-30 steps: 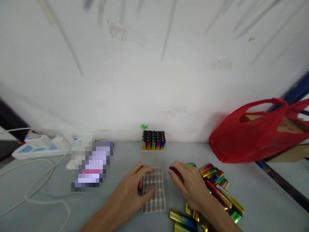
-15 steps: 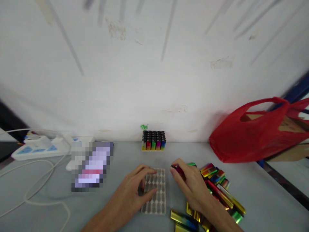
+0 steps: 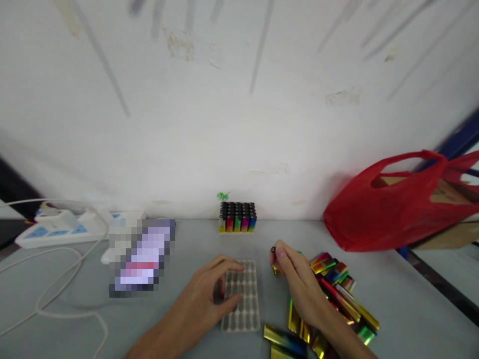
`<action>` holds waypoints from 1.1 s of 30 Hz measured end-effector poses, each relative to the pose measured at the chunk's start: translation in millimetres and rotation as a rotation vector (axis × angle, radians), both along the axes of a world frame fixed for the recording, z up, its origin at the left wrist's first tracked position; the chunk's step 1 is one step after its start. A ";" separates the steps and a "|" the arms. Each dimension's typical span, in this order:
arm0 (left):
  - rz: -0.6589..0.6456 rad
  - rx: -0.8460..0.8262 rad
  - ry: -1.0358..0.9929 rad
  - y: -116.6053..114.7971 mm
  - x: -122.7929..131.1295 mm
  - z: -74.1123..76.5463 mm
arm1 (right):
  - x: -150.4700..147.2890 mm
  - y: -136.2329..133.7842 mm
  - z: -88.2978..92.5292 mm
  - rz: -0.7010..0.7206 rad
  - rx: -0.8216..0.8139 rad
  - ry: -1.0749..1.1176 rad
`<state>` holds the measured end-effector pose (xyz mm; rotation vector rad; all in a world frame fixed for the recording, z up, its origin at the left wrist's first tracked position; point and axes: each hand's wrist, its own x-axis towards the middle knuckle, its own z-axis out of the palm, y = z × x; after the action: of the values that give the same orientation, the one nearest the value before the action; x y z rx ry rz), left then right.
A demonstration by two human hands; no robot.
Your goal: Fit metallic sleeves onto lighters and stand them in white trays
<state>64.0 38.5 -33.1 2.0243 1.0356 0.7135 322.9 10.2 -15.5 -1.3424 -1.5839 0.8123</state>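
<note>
My left hand [image 3: 209, 289] curls over the left side of a clear plastic tray [image 3: 249, 319] and holds it to the table, thumb and fingers apart on its top. Rows of oval cells in the tray show no lighters. Right of the tray, my right hand [image 3: 295, 279] is closed on a lighter [image 3: 273, 249]. Its black top pokes out above the fingers and a bit of yellow shows below; the fingers hide the rest. Under and beside that hand lies a loose pile of shiny coloured lighters [image 3: 342, 301].
At the wall stands a block of upright lighters [image 3: 238, 224] with black tops. To the left are a phone [image 3: 144, 257], a white power strip [image 3: 67, 232] and loose white cables [image 3: 71, 315]. A red plastic bag [image 3: 381, 214] sits at the right, by the table's edge.
My right hand has turned, bringing the lighter more upright and slightly to the right. The tray has shifted a little under my left hand, which stays in place.
</note>
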 end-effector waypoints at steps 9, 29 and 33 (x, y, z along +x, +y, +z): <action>0.000 -0.036 -0.015 1.5 1.9 4.4 | 3.1 4.3 -12.4 -0.117 -0.111 0.366; -0.015 -0.070 -0.054 1.3 1.1 -1.2 | 0.5 6.8 3.4 0.168 -0.454 0.943; -0.012 -0.072 -0.054 1.7 0.7 -2.1 | -0.2 6.7 1.6 0.137 -0.417 0.940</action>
<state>64.7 40.2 -35.2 1.9378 1.0031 0.7107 322.7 16.9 -13.9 -0.8762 -0.7750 1.6231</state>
